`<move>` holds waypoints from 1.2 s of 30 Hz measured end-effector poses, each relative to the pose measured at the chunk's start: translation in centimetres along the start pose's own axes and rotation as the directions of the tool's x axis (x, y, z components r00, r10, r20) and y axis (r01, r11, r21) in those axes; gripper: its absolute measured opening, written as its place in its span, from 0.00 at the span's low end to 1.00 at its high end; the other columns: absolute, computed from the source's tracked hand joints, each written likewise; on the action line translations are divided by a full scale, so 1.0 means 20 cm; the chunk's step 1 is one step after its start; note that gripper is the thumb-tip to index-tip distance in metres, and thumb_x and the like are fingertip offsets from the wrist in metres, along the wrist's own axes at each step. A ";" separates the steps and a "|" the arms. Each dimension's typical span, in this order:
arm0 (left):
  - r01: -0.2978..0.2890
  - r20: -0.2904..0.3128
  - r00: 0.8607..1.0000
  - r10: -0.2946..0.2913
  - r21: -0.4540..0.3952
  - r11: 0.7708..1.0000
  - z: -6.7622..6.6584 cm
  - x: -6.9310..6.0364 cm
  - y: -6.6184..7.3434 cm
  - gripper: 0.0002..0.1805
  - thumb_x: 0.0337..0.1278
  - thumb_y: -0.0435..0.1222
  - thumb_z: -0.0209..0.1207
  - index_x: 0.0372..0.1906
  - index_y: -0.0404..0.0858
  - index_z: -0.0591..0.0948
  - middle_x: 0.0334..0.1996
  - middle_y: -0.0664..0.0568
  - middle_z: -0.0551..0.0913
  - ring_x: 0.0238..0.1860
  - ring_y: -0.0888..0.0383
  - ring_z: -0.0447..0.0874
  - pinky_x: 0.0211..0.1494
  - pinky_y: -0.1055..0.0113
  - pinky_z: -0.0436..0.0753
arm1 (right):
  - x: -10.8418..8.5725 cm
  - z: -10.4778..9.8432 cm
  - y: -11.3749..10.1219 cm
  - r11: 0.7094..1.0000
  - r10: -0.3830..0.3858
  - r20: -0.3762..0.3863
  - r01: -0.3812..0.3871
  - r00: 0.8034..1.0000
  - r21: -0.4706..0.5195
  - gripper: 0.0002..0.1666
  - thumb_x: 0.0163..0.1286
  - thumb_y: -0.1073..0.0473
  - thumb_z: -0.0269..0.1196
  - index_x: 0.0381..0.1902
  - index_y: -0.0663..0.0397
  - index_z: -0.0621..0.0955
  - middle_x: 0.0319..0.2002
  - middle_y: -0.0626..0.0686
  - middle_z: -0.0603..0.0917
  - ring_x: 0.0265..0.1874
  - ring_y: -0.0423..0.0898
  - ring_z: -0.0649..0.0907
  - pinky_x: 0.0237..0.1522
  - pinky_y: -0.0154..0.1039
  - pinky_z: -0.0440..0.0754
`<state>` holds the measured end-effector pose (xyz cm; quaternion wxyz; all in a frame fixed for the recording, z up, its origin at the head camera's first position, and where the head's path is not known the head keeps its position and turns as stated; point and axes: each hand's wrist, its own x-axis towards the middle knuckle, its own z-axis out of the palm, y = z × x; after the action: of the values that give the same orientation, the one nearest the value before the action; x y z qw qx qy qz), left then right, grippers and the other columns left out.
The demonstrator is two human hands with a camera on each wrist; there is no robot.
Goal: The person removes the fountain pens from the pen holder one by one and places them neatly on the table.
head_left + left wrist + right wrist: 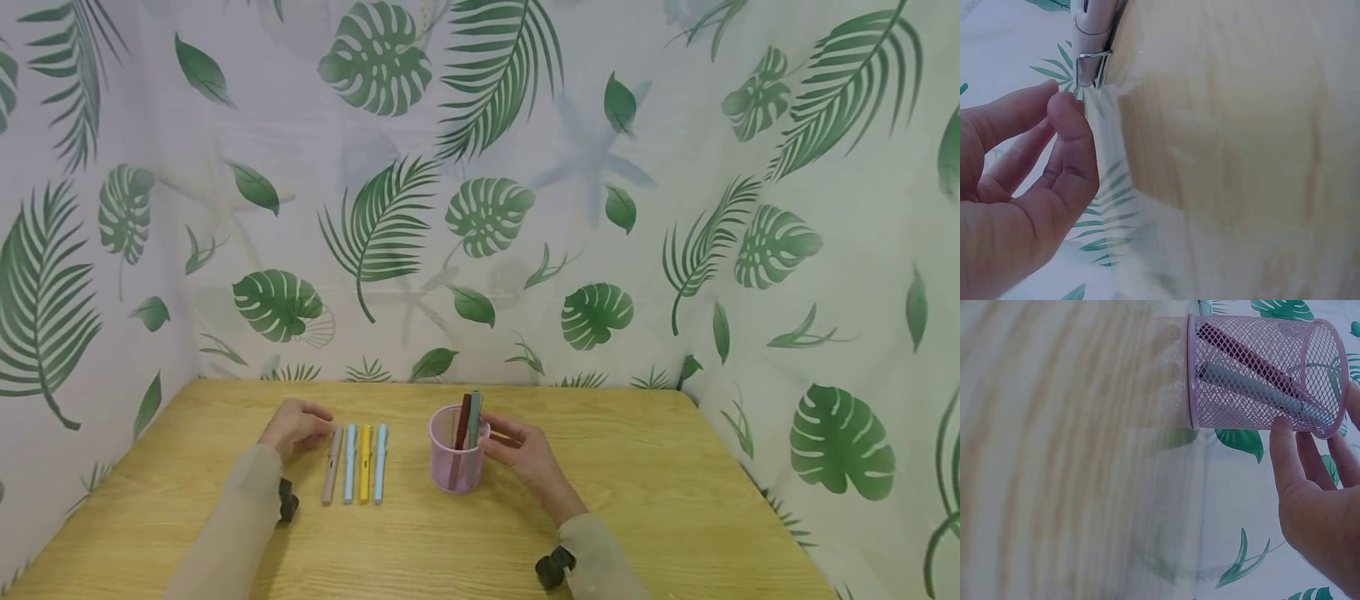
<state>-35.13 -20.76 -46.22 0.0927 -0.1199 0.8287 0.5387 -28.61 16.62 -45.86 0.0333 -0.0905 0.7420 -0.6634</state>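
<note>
A pink mesh pen holder [459,473] stands upright on the table, with a dark red pen [463,423] and a grey-green pen [474,421] leaning inside it. My right hand [528,460] touches the holder's right side near the rim, its fingers fairly straight. To the left lie a greyish-pink pen [332,468], two light blue pens [349,465] and a yellow pen [365,467], side by side. Beside the far end of the greyish-pink pen is my left hand [298,427]. In the left wrist view, its loosely bent fingers hold nothing, close to the metal clip [1094,56] of that pen.
The wooden table [420,550] reaches back to a leaf-patterned cloth [510,292] behind it and on both sides. A small black device is strapped at the left wrist [287,502] and another at the right wrist [553,568].
</note>
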 end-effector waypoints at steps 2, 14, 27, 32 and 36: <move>-0.008 -0.006 1.000 0.008 0.013 1.000 0.00 0.00 0.00 0.17 0.57 0.27 0.61 0.52 0.26 0.79 0.33 0.48 0.82 0.29 0.59 0.78 0.32 0.68 0.80 | 0.00 0.00 0.00 1.000 0.002 0.000 -0.002 1.000 0.000 0.28 0.66 0.60 0.67 0.64 0.56 0.77 0.63 0.59 0.78 0.61 0.58 0.78 0.61 0.49 0.78; -0.061 -0.054 0.997 0.060 -0.011 0.998 0.02 -0.04 0.03 0.11 0.58 0.32 0.63 0.45 0.31 0.82 0.25 0.51 0.79 0.24 0.59 0.73 0.24 0.68 0.72 | 0.01 0.00 0.00 1.000 0.014 -0.008 -0.013 1.000 0.018 0.27 0.66 0.60 0.67 0.63 0.55 0.77 0.63 0.58 0.78 0.61 0.57 0.79 0.61 0.48 0.79; -0.199 -0.100 0.974 0.204 0.052 0.979 0.14 -0.12 0.12 0.08 0.59 0.36 0.64 0.38 0.34 0.84 0.39 0.46 0.82 0.36 0.52 0.79 0.36 0.66 0.77 | 0.01 0.00 0.00 1.000 0.004 0.018 -0.004 1.000 0.019 0.28 0.66 0.61 0.66 0.64 0.57 0.77 0.63 0.59 0.78 0.61 0.57 0.78 0.61 0.47 0.78; -0.203 -0.139 0.969 0.203 0.011 0.979 0.19 -0.13 0.13 0.09 0.59 0.37 0.65 0.40 0.35 0.84 0.36 0.47 0.83 0.35 0.54 0.80 0.38 0.64 0.78 | 0.01 0.00 0.00 1.000 0.002 0.013 -0.002 1.000 0.011 0.28 0.66 0.60 0.67 0.64 0.56 0.77 0.63 0.59 0.78 0.61 0.57 0.78 0.61 0.48 0.78; -0.218 -0.159 0.964 0.212 -0.025 0.976 0.22 -0.14 0.14 0.12 0.61 0.40 0.64 0.42 0.35 0.84 0.36 0.48 0.84 0.35 0.55 0.80 0.43 0.60 0.79 | 0.01 0.00 0.01 1.000 0.002 0.006 -0.002 1.000 0.009 0.28 0.66 0.60 0.67 0.63 0.56 0.77 0.63 0.59 0.78 0.61 0.57 0.79 0.60 0.47 0.79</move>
<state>-33.26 -15.39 -44.74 -0.0338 -0.0728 0.8301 0.5518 -28.88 16.64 -45.99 0.0367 -0.0917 0.7391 -0.6663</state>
